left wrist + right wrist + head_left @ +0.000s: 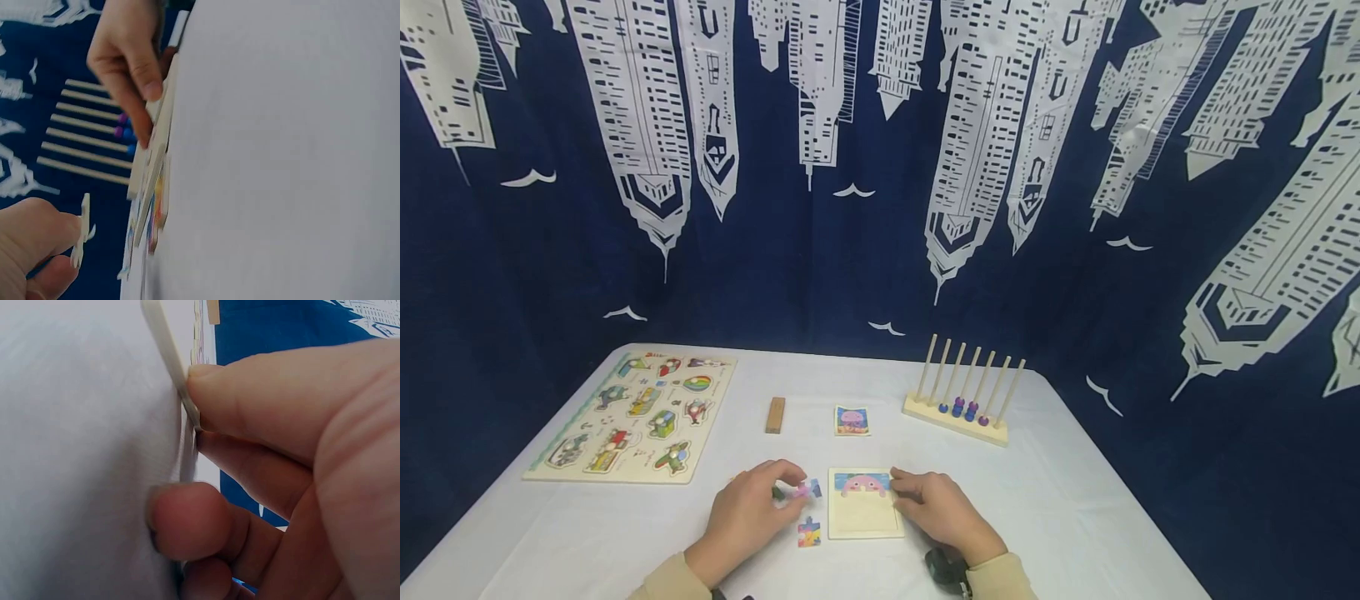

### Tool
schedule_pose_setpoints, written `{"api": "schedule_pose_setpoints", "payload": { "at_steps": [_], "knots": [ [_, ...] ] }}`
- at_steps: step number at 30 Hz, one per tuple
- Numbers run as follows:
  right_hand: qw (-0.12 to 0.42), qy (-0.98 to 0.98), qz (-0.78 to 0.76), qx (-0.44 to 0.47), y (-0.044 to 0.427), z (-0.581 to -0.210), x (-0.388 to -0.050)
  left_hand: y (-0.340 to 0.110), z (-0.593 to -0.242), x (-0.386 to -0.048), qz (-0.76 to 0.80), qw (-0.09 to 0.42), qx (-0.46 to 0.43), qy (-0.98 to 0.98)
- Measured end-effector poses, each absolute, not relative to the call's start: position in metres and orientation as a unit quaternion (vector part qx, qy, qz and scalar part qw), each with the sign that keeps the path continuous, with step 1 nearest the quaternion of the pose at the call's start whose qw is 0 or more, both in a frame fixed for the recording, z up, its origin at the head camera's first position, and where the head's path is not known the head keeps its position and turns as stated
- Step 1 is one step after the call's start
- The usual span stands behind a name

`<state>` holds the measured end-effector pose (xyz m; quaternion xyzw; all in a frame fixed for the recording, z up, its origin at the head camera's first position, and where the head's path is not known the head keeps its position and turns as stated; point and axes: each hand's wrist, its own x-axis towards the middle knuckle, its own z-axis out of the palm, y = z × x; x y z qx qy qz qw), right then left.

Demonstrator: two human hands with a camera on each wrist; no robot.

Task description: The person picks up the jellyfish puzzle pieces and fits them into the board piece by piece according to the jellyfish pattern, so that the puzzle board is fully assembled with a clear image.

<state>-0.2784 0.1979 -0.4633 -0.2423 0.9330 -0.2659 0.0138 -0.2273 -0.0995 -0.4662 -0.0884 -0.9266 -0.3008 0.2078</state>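
Observation:
My left hand (751, 504) pinches a small jigsaw piece (808, 489), pink and blue, between thumb and fingers. In the left wrist view that jigsaw piece (83, 231) is edge-on, raised off the table. Just right of it lies a shallow wooden puzzle board (868, 517), its top filled with the upper part of a pink cartoon animal (862, 483). My right hand (943, 508) holds the board's right edge with thumb and index finger; the other fingers curl near the cloth. A loose orange-and-blue jigsaw piece (808, 534) lies left of the board. Something small and dark is partly hidden behind my left fingers.
Behind the board lie a picture card (852, 422) and a wooden block (775, 415). A large vehicle peg puzzle (647, 417) is at the left. A peg rack (958, 412) with purple and blue beads stands back right. A dark curtain (805, 267) hangs behind the white table.

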Motion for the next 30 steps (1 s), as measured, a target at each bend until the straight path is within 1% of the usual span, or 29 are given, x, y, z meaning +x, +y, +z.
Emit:
{"api": "schedule_pose_setpoints", "payload": {
  "at_steps": [5,11,18,24,30],
  "knots": [
    [0.012,0.933,-0.266,-0.243,0.198,-0.462,-0.279,-0.079,-0.459,-0.231,-0.311,0.174,-0.148,-0.923],
    [0.022,0.93,-0.277,-0.239,0.198,-0.463,-0.28,-0.047,-0.465,-0.243,-0.298,0.128,-0.208,-0.923],
    [0.018,0.927,-0.287,-0.242,0.201,-0.462,-0.278,-0.021,-0.469,-0.261,-0.287,0.123,-0.22,-0.924],
    [0.018,0.924,-0.291,-0.247,0.2,-0.462,-0.28,-0.013,-0.471,-0.266,-0.284,0.111,-0.222,-0.926],
    [0.02,0.927,-0.291,-0.237,0.202,-0.462,-0.279,-0.01,-0.473,-0.266,-0.268,0.116,-0.233,-0.928]
  ]
}}
